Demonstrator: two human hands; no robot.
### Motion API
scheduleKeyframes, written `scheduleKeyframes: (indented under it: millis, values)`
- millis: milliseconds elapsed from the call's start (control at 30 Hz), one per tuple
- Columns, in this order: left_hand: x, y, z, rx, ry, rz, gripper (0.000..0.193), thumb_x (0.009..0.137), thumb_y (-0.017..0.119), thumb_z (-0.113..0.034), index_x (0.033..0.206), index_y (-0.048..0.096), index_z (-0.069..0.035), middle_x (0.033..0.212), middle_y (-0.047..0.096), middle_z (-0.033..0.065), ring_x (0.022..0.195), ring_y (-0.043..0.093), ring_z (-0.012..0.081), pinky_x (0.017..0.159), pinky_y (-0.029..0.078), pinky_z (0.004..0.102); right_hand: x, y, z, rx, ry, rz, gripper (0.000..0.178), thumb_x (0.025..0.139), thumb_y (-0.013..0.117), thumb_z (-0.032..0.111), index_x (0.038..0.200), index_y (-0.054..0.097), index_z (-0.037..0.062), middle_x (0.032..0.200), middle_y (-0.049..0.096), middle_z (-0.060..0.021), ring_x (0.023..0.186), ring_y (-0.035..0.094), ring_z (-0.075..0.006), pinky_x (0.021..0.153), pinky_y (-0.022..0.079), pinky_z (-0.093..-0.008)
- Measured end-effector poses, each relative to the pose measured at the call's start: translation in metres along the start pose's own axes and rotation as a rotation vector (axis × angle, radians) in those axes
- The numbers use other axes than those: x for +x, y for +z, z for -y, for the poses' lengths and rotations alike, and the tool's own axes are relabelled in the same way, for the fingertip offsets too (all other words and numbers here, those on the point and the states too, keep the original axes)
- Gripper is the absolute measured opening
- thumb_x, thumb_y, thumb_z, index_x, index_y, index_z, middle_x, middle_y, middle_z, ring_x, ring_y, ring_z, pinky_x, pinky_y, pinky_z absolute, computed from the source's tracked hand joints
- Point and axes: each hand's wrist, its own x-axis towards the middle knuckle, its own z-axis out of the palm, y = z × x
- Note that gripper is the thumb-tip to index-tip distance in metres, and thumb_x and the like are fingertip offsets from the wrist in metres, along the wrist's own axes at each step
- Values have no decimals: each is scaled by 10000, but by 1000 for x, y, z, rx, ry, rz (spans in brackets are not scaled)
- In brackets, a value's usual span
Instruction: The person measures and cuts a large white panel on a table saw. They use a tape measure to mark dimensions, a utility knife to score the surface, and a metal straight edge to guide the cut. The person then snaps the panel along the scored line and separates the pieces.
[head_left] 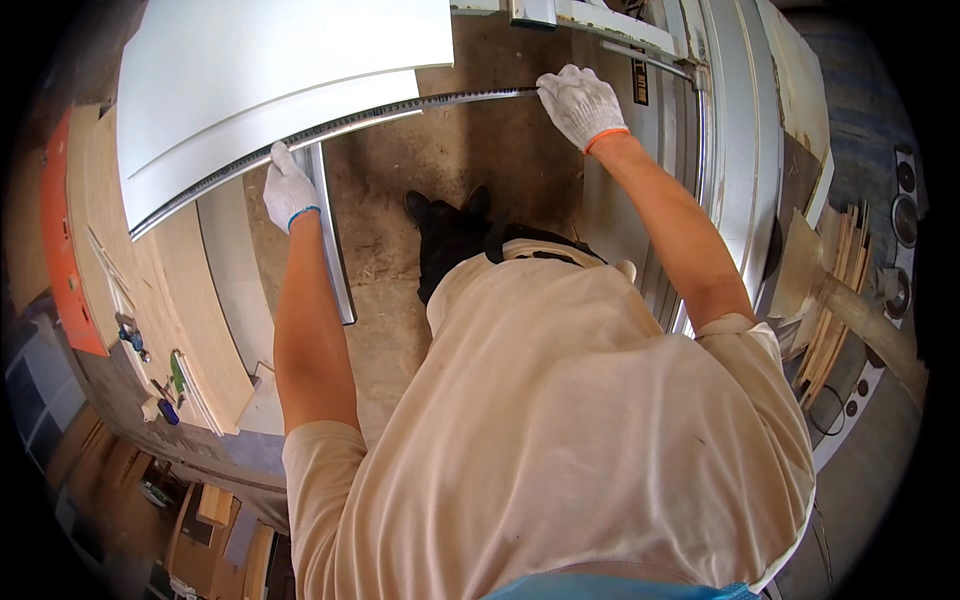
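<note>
A long dark measuring strip point(470, 97) with tick marks runs along the near edge of a white board point(290, 60) and on past its right end. My right hand point(580, 105), in a white knit glove with an orange cuff, is closed at the strip's right end. My left hand point(289, 188), gloved with a blue cuff, presses its fingers together at the strip, beside the board's edge. What lies under the left fingers is partly hidden. A silver rail point(378, 123) lies along the strip's near side. From beside my left hand a metal bar point(335, 255) slants toward me.
Light wooden panels point(160, 260) stand at the left, with small tools and an orange-red panel point(65, 240) beyond. A long grey machine bed point(740, 130) runs along my right. Thin wood strips point(845, 290) and a pipe point(870, 325) are farther right.
</note>
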Motion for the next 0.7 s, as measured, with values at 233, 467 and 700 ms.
scheduleKeyframes:
  millis: [233, 467, 700]
  values:
    - [-2, -2, -3, -15, -18, 3, 861, 1065, 300, -732, 1238, 788, -44, 1235, 752, 276, 1205, 678, 488, 1055, 503, 560, 0, 3, -2, 13, 1, -6, 233, 1079, 590, 347, 1060, 753, 181, 1008, 717, -115, 951, 740, -321, 792, 641, -469]
    - [-2, -2, -3, -10, -27, 0, 864, 1065, 303, -732, 1234, 789, -38, 1235, 754, 271, 1205, 682, 482, 1058, 506, 554, 3, -2, -1, 15, 8, 10, 239, 1077, 583, 345, 1067, 755, 178, 1025, 719, -115, 976, 737, -328, 811, 639, -479]
    - [-5, -4, -6, -78, -32, -21, 856, 1076, 302, -713, 1253, 788, -31, 1257, 751, 269, 1219, 683, 472, 1067, 509, 537, 7, -1, -3, 14, 9, 17, 248, 1079, 577, 343, 1047, 755, 174, 1017, 719, -118, 975, 740, -328, 808, 640, -483]
